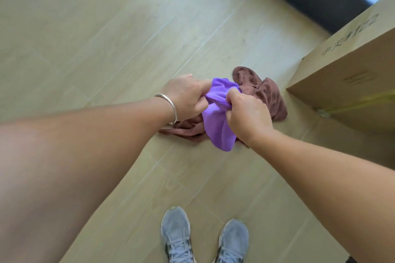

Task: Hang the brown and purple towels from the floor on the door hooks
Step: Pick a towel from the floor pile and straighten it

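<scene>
Purple cloth, one purple towel [218, 126], is bunched between the curled fingers of two hands, the left hand [186, 98] and the right hand [248, 117] both gripping its top, while one brown towel [267, 96] lies crumpled on the floor [106, 38] just beyond and under them, beside one cardboard box [352, 74].
</scene>
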Motion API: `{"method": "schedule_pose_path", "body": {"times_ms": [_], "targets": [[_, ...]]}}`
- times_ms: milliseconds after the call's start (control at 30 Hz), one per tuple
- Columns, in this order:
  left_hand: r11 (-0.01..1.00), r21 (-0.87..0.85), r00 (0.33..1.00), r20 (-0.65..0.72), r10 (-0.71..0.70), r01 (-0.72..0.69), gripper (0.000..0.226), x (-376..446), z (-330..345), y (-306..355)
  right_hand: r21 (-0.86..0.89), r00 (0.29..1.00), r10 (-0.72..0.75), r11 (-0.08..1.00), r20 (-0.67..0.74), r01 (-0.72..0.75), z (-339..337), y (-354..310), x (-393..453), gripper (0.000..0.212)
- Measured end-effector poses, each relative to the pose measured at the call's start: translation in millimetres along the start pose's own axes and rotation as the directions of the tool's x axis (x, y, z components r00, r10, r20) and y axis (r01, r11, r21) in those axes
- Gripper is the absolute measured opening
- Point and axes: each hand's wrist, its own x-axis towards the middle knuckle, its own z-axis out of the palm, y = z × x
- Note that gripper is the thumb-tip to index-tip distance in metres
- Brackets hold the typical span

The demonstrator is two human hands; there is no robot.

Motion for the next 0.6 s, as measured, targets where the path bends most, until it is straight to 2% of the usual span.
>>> {"method": "schedule_pose_path", "body": {"times_ms": [133,267,367,433,500,600], "targets": [[0.963,-0.240,0.971,-0.170,-0.169,0.125,0.025,-20,-98,12,-0.067,0.994,-0.096,0.994,-0.059,0.092,-87,-52,7,0.010],[0.904,-0.355,0.878,-0.321,-0.356,0.237,0.018,-37,-204,3,-0.145,0.994,-0.091,0.986,-0.064,0.081,-168,-107,23,0.015],[0.886,-0.337,0.802,-0.402,-0.442,0.319,0.024,-65,-281,-15,-0.214,0.996,-0.089,0.973,0.004,0.088,-219,-147,33,0.012],[0.894,-0.251,0.787,-0.428,-0.445,0.370,0.027,-94,-324,-26,-0.264,0.993,-0.113,0.957,0.027,0.116,-249,-176,37,0.012],[0.893,-0.181,0.765,-0.463,-0.448,0.413,0.028,-129,-358,-34,-0.331,0.982,-0.190,0.925,0.019,0.185,-272,-209,40,0.013],[0.855,-0.166,0.675,-0.547,-0.494,0.491,0.024,-183,-397,-43,-0.420,0.935,-0.353,0.853,-0.026,0.311,-299,-261,40,0.015]]}}
